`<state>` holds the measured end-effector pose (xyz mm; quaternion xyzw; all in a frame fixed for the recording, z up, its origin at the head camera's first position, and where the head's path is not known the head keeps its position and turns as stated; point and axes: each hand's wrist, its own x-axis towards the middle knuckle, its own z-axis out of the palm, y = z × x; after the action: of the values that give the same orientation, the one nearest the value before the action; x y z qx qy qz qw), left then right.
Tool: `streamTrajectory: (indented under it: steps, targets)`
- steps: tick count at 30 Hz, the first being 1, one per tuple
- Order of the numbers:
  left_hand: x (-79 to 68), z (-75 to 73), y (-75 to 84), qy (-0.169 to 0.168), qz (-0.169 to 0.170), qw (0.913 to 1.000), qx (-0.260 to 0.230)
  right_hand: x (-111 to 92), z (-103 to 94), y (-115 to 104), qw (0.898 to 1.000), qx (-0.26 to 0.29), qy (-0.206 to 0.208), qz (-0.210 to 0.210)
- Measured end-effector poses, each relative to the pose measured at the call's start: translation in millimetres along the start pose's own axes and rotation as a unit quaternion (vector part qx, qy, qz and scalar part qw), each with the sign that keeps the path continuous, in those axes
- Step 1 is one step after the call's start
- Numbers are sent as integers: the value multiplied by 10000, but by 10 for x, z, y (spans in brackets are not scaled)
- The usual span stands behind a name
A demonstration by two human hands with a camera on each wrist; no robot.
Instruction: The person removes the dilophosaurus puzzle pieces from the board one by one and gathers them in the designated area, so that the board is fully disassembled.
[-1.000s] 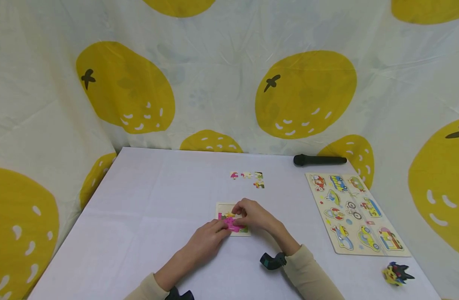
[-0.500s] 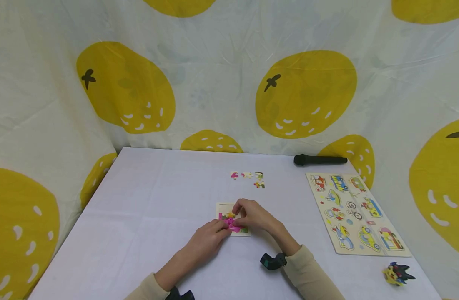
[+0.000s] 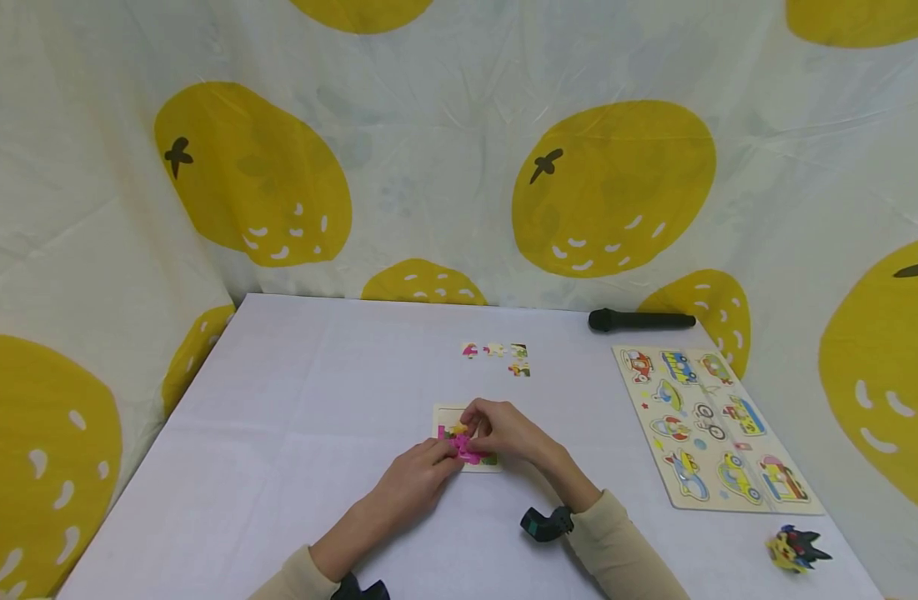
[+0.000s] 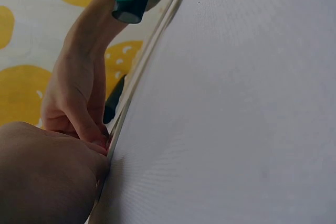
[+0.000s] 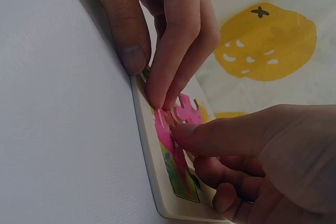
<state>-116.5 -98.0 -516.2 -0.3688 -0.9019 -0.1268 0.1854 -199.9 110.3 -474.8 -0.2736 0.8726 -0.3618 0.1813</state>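
Observation:
A small square puzzle tray [image 3: 489, 468] with a pale wooden frame lies in front of me, partly filled with pink, green and yellow pieces. My left hand [image 3: 421, 475] rests at its left side, fingers extended onto the pieces; the right wrist view shows its thumb at the frame's edge. From the right, my right hand [image 3: 507, 429] reaches over the tray with curled fingers and holds a pink puzzle piece [image 5: 187, 109] at the middle of the picture. The right thumb [image 5: 191, 135] lies against the pink part; the far fingertips are hidden in the right wrist view.
Several loose puzzle pieces [image 3: 494, 350] lie beyond the tray. At the right are a wooden vehicle peg puzzle [image 3: 717, 433], a black microphone [image 3: 642, 321] near the back edge and a small yellow and black figure [image 3: 792, 548]. A fruit-printed curtain [image 3: 428, 167] hangs behind the table.
The right fingertips have shifted slightly left over the tray, and the pink piece between the hands has moved a little. The left hand stays nearly still.

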Motion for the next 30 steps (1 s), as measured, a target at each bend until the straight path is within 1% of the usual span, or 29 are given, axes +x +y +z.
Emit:
streamTrajectory:
  steps: [6,10,15,21,30]
  targets:
    - [1,-10,6,-45,-46,10000,-28,3,6,1,10000,-29,-50,41]
    - [2,-8,10,-50,-67,9999,-61,-1,1,14,10000,-48,33,3]
    - [3,-2,9,32,-37,10000,-32,4,-27,49,9996,-35,284,50]
    - [2,-14,17,-72,-122,9999,-18,29,-110,104,9970,0,650,411]
    - [3,-29,30,-124,-156,9998,-65,118,-285,245,9908,71,1149,715]
